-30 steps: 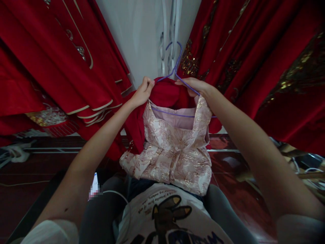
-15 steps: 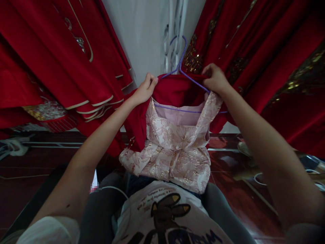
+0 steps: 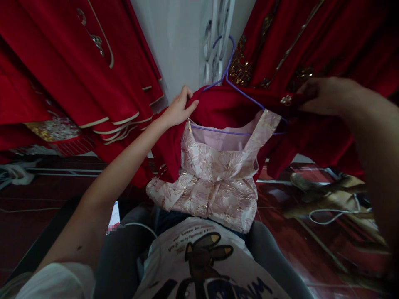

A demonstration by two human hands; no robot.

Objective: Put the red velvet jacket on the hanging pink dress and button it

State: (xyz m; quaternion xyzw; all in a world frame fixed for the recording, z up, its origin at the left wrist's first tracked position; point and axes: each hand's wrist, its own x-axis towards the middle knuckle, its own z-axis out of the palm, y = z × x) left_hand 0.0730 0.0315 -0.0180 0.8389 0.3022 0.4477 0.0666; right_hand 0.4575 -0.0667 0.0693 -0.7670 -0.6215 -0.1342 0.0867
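Note:
A pale pink brocade dress (image 3: 218, 166) with gold thread lies partly over my lap, its straps on a purple hanger (image 3: 229, 68). Behind it a red garment (image 3: 224, 101), perhaps a jacket, spreads across the same hanger. At that garment's left shoulder edge, my left hand (image 3: 183, 106) pinches the red cloth. My right hand (image 3: 324, 96) is out to the right, its fingers closed on the red cloth beside a small jewelled ornament (image 3: 286, 100). Some of the right fingertips are hidden in the fabric.
Red garments with gold and silver trim (image 3: 118, 62) hang at left, and more red sequinned ones (image 3: 280, 41) at right. A white metal rack (image 3: 218, 50) stands behind the hanger. Shoes (image 3: 21, 174) and a white cable (image 3: 330, 216) lie low at the sides.
My right hand has moved right from near the hanger's arm, drawing the red cloth outward and showing the jewelled ornament. The left hand stays at the left shoulder edge.

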